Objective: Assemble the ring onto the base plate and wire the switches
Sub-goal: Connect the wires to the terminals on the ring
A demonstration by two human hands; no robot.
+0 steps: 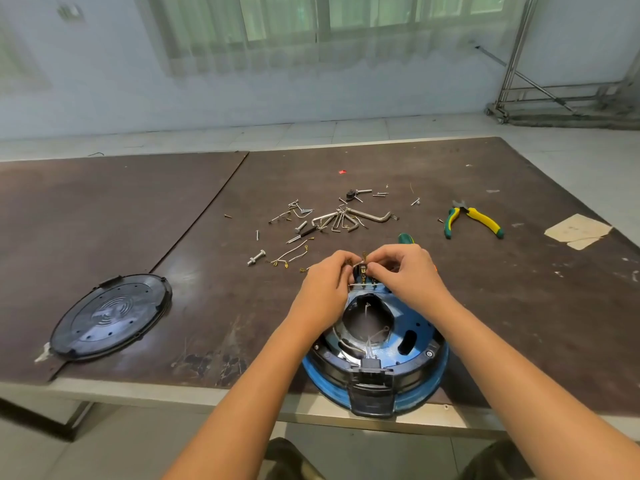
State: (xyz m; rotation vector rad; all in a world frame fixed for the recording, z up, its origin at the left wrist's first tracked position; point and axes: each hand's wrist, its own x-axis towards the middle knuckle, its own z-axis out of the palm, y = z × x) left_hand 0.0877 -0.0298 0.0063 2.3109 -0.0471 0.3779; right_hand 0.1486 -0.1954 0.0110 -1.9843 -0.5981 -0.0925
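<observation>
your left hand [323, 289] and right hand [410, 275] both pinch the small switch [362, 273] at the far rim of the blue base [420, 323] on the table [207, 271].

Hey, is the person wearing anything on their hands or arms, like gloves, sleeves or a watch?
No. The left hand and right hand are bare: no gloves, rings or watch show. Both forearms are uncovered down to the frame's edge, with no sleeve in view.
</observation>
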